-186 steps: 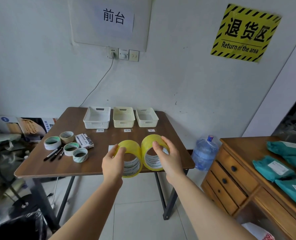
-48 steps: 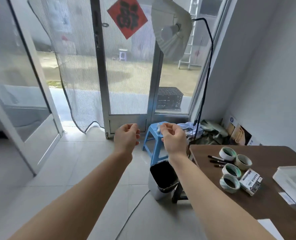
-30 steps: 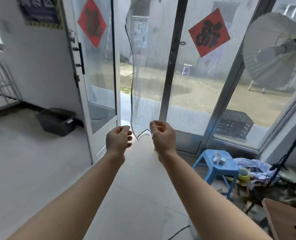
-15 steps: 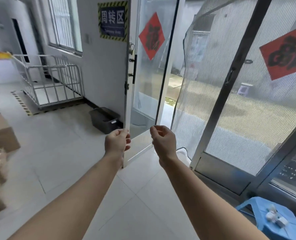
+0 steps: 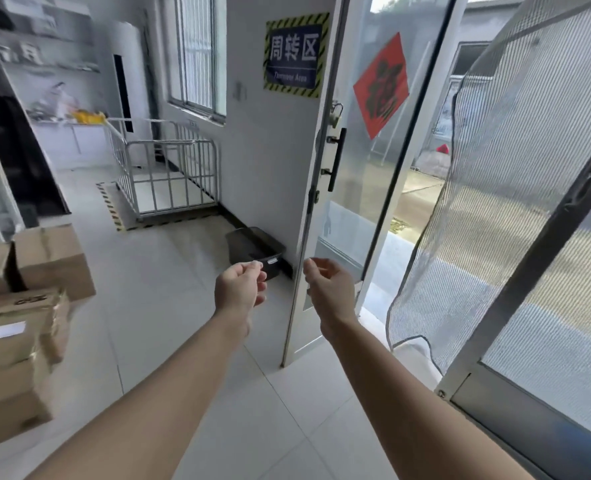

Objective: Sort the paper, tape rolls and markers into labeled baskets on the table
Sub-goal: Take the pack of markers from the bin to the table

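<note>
Neither the table, the baskets, the tape rolls, the markers nor the paper is in view. My left hand (image 5: 239, 289) and my right hand (image 5: 328, 289) are stretched out in front of me at chest height, side by side. Both have loosely curled fingers and hold nothing. Behind them lies the white tiled floor and an open glass door (image 5: 325, 202).
Stacked cardboard boxes (image 5: 20, 306) stand at the left. A dark bin (image 5: 256, 251) sits by the wall under a blue sign (image 5: 296, 55). A metal cage trolley (image 5: 166, 174) is further back. A mesh screen door (image 5: 515, 188) hangs at the right.
My view has swung left, away from the table and past the screen door to the open glass door and the boxes. My hands, which held two yellow tape rolls earlier, are empty.
</note>
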